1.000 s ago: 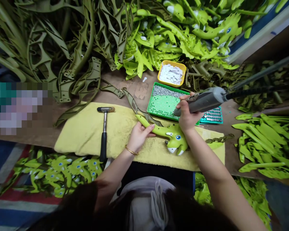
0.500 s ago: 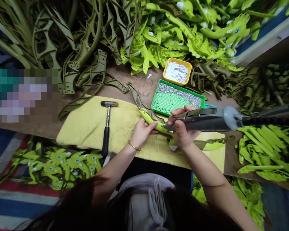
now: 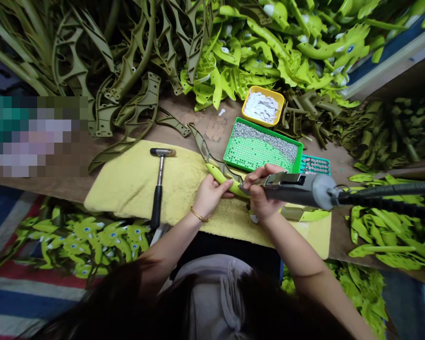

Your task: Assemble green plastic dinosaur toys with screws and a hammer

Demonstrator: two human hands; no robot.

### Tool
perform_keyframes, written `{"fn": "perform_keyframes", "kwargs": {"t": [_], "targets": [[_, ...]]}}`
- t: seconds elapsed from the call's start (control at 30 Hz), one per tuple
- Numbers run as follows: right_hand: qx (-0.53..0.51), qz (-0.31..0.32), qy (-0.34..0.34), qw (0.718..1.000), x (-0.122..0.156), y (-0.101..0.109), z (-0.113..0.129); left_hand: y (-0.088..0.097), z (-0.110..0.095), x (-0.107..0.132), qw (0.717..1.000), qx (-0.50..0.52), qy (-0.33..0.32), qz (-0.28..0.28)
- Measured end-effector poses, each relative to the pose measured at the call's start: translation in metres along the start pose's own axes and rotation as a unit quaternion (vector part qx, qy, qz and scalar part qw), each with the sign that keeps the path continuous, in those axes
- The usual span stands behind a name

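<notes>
My left hand (image 3: pixel 210 194) grips the neck of a lime-green plastic dinosaur-shaped part (image 3: pixel 220 179), which lies on a folded yellow towel (image 3: pixel 120 189). An olive-green plastic frame piece (image 3: pixel 201 146) extends from it towards the far side. My right hand (image 3: pixel 262 193) holds a grey rotary tool (image 3: pixel 290 189), its tip at the green part next to my left hand. The part's head is mostly hidden beneath my right hand, with only a small white tip showing.
A black-handled hammer (image 3: pixel 157 189) lies on the towel. Beyond stand a green tray of small metal studs (image 3: pixel 258 153), a yellow tray of white pieces (image 3: pixel 262 106) and a teal tray (image 3: pixel 314 165). Heaps of green and olive plastic parts surround the bench.
My right hand has carried the rotary tool from above the green tray to the green part. The part's head has swung down under that hand, and the tool's cable now runs sideways.
</notes>
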State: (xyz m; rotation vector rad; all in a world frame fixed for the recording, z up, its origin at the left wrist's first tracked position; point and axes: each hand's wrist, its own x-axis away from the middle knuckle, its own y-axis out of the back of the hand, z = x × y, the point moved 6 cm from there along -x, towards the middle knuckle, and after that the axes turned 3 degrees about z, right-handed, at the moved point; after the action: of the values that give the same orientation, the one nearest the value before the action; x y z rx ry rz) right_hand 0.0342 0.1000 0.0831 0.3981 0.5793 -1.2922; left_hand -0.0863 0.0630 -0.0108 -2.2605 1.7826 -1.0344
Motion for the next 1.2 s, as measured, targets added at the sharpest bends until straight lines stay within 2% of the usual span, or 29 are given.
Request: {"fn": "perform_keyframes", "kwargs": {"t": [0.13,0.23,0.33,0.47,0.57,0.77,0.9,1.0,1.07,1.2], "targets": [[0.026,-0.023,-0.010,0.999,-0.005,0.005,0.008,-0.001,0.002,0.003,1.000,0.007,0.012,0.007],[0.067,-0.093,-0.036,0.993,-0.028,0.019,0.009,-0.001,0.006,0.007,1.000,0.004,0.028,0.006],[0.116,-0.162,-0.063,0.978,-0.050,0.033,-0.008,0.000,0.005,0.008,1.000,-0.007,0.026,0.008],[0.172,-0.146,-0.096,0.969,-0.057,0.037,-0.042,0.010,-0.007,0.002,1.000,-0.007,-0.003,-0.013],[0.192,-0.139,-0.101,0.966,-0.052,0.037,-0.052,0.019,-0.015,-0.003,0.999,-0.008,-0.020,-0.027],[0.170,-0.152,-0.110,0.968,-0.049,0.037,-0.050,0.021,-0.017,-0.005,0.999,-0.005,-0.025,-0.023],[0.164,-0.144,-0.084,0.972,-0.054,0.037,-0.034,0.017,-0.018,-0.005,1.000,-0.006,-0.016,-0.006],[0.201,-0.142,-0.061,0.967,-0.057,0.027,-0.012,0.016,-0.017,-0.006,1.000,-0.003,-0.017,0.017],[0.206,-0.118,-0.068,0.969,-0.057,0.010,-0.001,0.016,-0.017,-0.006,0.999,0.007,-0.023,0.024],[0.095,-0.067,-0.082,0.990,-0.054,-0.036,0.003,0.017,-0.016,-0.005,0.999,0.035,-0.028,0.026]]}}
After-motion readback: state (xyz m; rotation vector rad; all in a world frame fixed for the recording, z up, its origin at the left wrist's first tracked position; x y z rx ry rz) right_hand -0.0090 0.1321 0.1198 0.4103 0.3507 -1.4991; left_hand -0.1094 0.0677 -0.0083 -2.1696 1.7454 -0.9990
